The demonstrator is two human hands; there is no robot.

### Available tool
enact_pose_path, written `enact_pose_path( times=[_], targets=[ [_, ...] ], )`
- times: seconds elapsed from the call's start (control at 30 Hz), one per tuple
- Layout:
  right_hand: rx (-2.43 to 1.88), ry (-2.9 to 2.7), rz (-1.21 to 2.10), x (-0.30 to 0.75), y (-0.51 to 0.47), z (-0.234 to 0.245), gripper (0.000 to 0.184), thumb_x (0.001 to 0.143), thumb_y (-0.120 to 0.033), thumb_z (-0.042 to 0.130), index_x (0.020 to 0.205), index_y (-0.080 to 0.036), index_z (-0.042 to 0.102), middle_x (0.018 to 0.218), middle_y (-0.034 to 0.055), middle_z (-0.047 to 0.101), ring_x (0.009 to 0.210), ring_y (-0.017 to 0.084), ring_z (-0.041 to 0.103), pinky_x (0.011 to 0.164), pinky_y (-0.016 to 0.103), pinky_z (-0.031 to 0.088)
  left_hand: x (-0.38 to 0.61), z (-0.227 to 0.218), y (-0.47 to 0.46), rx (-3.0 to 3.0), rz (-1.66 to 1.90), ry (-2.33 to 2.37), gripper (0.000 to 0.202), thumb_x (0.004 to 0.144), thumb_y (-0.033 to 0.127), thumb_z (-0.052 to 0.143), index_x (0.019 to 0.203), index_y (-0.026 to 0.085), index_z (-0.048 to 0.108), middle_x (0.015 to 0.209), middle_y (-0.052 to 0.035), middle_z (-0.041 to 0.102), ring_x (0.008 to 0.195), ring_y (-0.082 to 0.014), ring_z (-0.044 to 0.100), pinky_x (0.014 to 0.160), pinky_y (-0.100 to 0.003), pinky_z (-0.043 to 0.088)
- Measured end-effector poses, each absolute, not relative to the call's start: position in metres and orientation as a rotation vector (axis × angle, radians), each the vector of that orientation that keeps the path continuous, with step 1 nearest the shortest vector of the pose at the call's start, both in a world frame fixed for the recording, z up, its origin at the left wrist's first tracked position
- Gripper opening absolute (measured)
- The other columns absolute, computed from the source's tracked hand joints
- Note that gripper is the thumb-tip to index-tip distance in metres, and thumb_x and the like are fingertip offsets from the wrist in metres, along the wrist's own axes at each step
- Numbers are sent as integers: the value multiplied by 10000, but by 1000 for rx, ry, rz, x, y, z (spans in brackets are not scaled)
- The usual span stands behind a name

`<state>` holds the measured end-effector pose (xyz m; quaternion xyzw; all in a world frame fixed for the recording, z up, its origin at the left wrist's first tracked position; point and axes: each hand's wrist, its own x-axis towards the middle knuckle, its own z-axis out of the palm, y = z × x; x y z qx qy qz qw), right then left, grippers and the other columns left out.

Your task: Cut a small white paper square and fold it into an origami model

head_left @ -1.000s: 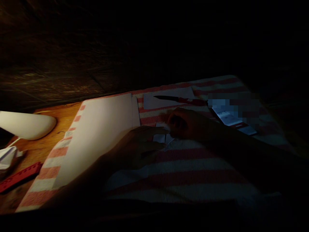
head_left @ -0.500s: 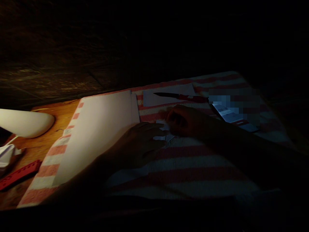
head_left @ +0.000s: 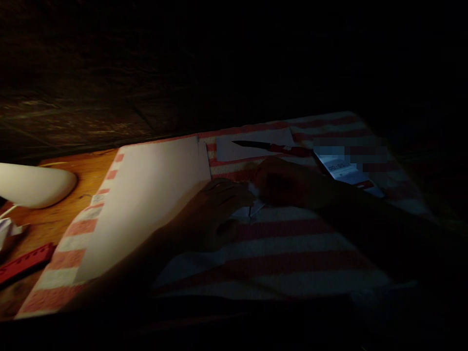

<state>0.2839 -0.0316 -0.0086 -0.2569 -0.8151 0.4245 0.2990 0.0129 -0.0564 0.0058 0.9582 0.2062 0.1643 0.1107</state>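
Low light makes the hands mostly dark shapes. My left hand (head_left: 215,207) lies over a small piece of folded white paper (head_left: 243,212), fingers stretched across it and thumb apart below. Against the paper's far right side, my right hand (head_left: 283,183) is closed, its fingertips pinching at the edge; the exact grip is in shadow. Behind the hands, a knife (head_left: 272,146) with a dark blade and red handle rests on a white paper strip (head_left: 228,152). Large white sheets (head_left: 146,195) lie to the left, partly under my left forearm.
A red-and-white striped cloth (head_left: 292,263) covers the work surface. A lit phone (head_left: 341,170) lies at the right. On the wood at left are a white rounded object (head_left: 40,185), crumpled white paper (head_left: 7,231) and a red notched piece (head_left: 27,263). A dark wall (head_left: 91,107) rises behind.
My left fingers have drawn closer together and moved right over the small paper, covering more of it. My right hand has shifted slightly. The view has moved a little.
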Motion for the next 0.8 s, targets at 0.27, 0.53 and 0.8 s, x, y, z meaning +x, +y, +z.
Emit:
enact_pose_path(
  times=[0.27,0.53,0.8],
  targets=[
    [-673,-2451,764,278,-49,5,440,784,-87,703,1200,-194,604,1210,106,607,1168,266,547,1009,435,456,23,3,-62,2834,520,741,504,794,123,624,1286,179,535,1253,-112,655,1164,-294,588,1003,-461,486],
    [-851,-2484,557,276,-52,15,175,958,-235,619,1093,-156,700,1040,105,718,931,222,660,834,348,491,30,-3,-60,2796,706,802,386,862,231,684,1234,185,595,1184,-93,707,1075,-265,657,923,-430,541],
    [-879,-2214,556,270,-58,14,323,881,-344,754,1147,-164,725,967,67,735,858,193,669,746,294,479,40,5,-67,2288,1154,1085,115,844,137,676,953,154,706,869,-32,749,779,-138,706,697,-233,555]
  ],
)
